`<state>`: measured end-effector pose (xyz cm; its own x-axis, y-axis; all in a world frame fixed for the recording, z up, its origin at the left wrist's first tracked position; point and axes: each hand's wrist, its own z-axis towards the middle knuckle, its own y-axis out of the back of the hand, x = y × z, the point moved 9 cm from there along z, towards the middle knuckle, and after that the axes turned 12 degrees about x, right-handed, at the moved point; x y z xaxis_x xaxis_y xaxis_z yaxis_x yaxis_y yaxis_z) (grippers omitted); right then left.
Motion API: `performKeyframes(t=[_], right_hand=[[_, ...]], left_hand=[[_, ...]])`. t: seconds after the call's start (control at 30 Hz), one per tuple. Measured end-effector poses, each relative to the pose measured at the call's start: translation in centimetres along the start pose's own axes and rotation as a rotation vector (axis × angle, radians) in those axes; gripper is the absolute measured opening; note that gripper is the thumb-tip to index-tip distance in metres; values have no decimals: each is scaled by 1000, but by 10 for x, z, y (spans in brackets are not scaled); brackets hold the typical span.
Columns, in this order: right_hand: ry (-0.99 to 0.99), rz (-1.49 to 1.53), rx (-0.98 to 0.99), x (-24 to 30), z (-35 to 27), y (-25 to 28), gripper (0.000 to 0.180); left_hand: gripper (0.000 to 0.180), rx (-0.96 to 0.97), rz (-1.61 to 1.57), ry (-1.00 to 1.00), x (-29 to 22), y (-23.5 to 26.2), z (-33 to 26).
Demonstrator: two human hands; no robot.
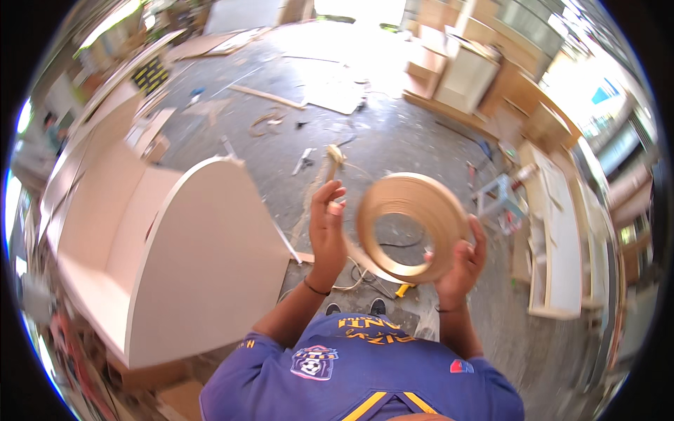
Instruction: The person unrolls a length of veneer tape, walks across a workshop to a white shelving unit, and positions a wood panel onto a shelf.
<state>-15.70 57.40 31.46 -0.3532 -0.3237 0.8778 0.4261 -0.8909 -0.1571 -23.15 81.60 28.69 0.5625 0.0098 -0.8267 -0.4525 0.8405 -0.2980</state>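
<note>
A large roll of wood-coloured edge banding [371, 210] is held up in front of me, tilted, with its round hole facing me. My right hand [460, 266] grips its right rim, the thumb and fingers around the edge. From the bottom of the roll a loose strip runs left and up to the palm of my left hand [328, 224]. The left hand is raised beside the roll with its fingers curled around the strip; part of the strip is hidden behind the hand. To my left stands a pale curved-sided cabinet [203, 259], close to my left forearm.
On the grey floor [232, 140] lie wood strips [267, 97], cables [358, 277] and a yellow-handled tool [404, 289]. A light blue stool [500, 200] and a long open cabinet [554, 238] stand at right. More cabinets [463, 74] are behind.
</note>
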Motion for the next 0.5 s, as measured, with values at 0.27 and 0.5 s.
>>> performKeyframes(t=[0.27, 0.5], right_hand=[[-37, 191, -228, 7, 9, 10, 44], [-296, 197, -33, -46, -1, -28, 40]], left_hand=[[63, -227, 281, 260, 48, 53, -63], [55, -121, -787, 724, 80, -12, -92]])
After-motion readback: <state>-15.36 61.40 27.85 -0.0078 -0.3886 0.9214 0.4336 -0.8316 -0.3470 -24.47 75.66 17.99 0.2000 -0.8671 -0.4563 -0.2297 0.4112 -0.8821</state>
